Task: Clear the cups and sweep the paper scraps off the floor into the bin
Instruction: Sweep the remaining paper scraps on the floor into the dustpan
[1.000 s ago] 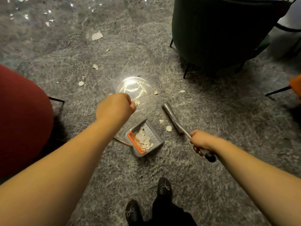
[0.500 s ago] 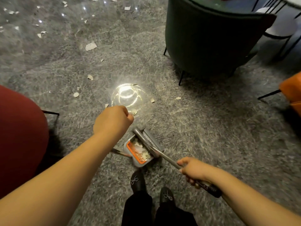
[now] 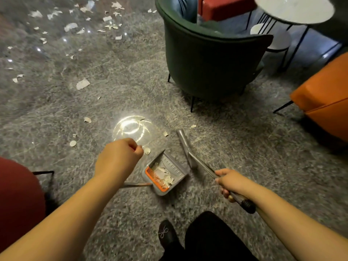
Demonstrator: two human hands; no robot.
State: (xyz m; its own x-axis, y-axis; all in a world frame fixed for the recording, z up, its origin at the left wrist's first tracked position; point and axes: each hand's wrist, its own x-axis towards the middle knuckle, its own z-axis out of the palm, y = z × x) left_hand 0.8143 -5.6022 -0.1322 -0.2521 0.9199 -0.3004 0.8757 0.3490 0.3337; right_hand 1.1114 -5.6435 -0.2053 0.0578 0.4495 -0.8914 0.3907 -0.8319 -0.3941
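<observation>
Sweeping paper scraps [image 3: 82,84] on a grey floor [image 3: 244,129], the right hand [image 3: 228,182] clamps the broom [image 3: 185,146] while the left hand [image 3: 117,157], fisted, hovers over the dustpan [image 3: 165,173].

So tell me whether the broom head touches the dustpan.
Apart. The head view shows bare floor between the broom head and the dustpan.

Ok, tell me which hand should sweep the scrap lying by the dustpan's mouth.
Right. The right hand grips the broom, whose head lies beside the dustpan. The left hand is fisted above the scrap, apparently on the dustpan's handle.
</observation>
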